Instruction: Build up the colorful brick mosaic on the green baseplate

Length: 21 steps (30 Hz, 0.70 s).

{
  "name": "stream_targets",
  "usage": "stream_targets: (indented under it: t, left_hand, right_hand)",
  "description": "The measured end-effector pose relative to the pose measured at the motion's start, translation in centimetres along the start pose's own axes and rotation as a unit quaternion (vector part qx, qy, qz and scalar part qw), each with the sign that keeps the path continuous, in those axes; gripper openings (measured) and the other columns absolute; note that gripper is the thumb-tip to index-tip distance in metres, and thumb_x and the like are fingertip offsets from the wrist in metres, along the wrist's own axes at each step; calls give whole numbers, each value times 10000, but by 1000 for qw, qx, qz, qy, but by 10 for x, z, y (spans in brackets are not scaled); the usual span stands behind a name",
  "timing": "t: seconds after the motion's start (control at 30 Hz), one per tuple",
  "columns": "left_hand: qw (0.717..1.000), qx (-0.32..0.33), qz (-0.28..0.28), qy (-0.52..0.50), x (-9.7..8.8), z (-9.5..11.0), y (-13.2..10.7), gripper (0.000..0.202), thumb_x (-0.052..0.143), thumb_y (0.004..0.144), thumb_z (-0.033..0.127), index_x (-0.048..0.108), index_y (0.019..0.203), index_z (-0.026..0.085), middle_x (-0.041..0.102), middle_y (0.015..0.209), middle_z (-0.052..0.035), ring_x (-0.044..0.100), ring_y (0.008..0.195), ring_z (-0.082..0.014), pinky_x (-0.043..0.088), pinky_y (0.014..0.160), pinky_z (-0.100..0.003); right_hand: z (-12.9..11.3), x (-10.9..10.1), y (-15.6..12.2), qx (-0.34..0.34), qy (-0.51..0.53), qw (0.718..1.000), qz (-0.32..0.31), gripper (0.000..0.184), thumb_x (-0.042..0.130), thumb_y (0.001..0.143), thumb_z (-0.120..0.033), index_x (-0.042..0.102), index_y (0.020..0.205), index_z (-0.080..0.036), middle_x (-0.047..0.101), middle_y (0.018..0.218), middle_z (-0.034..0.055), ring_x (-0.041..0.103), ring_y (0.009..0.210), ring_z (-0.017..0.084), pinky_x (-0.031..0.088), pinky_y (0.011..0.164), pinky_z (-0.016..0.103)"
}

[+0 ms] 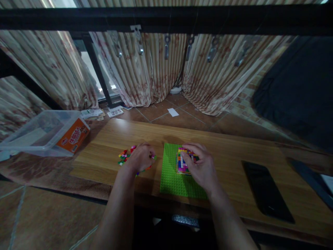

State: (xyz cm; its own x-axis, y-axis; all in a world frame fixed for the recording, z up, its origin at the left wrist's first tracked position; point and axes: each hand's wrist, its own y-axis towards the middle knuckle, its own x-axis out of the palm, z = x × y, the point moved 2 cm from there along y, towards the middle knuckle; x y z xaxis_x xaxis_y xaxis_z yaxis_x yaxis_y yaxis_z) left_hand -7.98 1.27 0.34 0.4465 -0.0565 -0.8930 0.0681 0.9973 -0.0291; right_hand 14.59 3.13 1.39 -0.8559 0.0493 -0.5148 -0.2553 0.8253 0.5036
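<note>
A green studded baseplate (173, 184) lies on the wooden table. On it stands a low block of multicoloured building bricks (182, 167), layered in pink, yellow, blue and white. My right hand (201, 165) is closed round the far and right sides of this block, thumb across its top; the palm hides its right part. Left of the baseplate, my left hand (142, 158) hovers low among loose building bricks (124, 156), fingers curled together. A green and pink brick (154, 157) shows at its fingertips, but whether they grip it is unclear.
A black phone-like slab (267, 191) lies to the right on the wooden table (221, 201). At the left stands a clear plastic bin (47, 147) with an orange label. Curtains (156, 69) hang beyond, behind a dark horizontal bar (166, 19) with metal clips.
</note>
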Motion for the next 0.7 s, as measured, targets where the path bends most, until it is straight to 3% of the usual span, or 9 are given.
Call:
stream_targets:
  t: [0.17, 0.27, 0.33, 0.43, 0.57, 0.7]
  left_hand:
    - [1000, 11, 8, -18, -2, 6, 0, 85, 604, 682, 107, 656, 664, 172, 663, 801, -63, 602, 823, -209, 468, 810, -331]
    - [992, 39, 56, -105, -6, 14, 1, 61, 581, 773, 179, 641, 780, 172, 659, 836, -51, 617, 837, -193, 484, 809, -318]
    - [974, 64, 84, -200, -8, 25, 1, 58, 568, 810, 203, 613, 834, 177, 659, 858, -34, 631, 857, -174, 494, 829, -304]
    - [934, 105, 80, -331, -4, 48, 2, 31, 568, 827, 193, 582, 849, 177, 644, 836, -11, 643, 834, -145, 509, 809, -273]
    - [903, 117, 78, -405, 2, 70, 2, 39, 597, 817, 164, 591, 855, 173, 641, 806, -4, 635, 777, -123, 508, 748, -242]
    - [874, 117, 47, -470, 5, 73, 1, 85, 646, 812, 203, 635, 887, 166, 671, 827, -20, 640, 785, -127, 517, 752, -252]
  right_hand:
    - [0, 0, 0, 5, -2, 1000, 12, 166, 599, 871, -320, 709, 980, -260, 707, 1021, 58, 629, 993, 236, 477, 906, 442]
    - [-2, 0, 0, 24, 8, 999, 34, 167, 598, 878, -333, 708, 977, -257, 711, 984, 53, 632, 959, 226, 480, 887, 432]
    - [-3, 1, 0, 46, 37, 997, 50, 169, 614, 869, -353, 708, 976, -263, 712, 943, 40, 638, 910, 211, 493, 846, 405]
    - [-6, 4, 0, 77, 109, 990, 46, 199, 677, 820, -377, 713, 982, -267, 704, 893, 23, 633, 803, 178, 506, 739, 341]
    - [-8, 6, -1, 110, 203, 973, 17, 192, 736, 765, -364, 729, 928, -262, 692, 799, -6, 598, 685, 146, 483, 637, 290]
    - [-7, 4, -1, 128, 261, 957, 17, 134, 736, 761, -328, 737, 876, -259, 662, 700, -30, 575, 634, 130, 469, 590, 264]
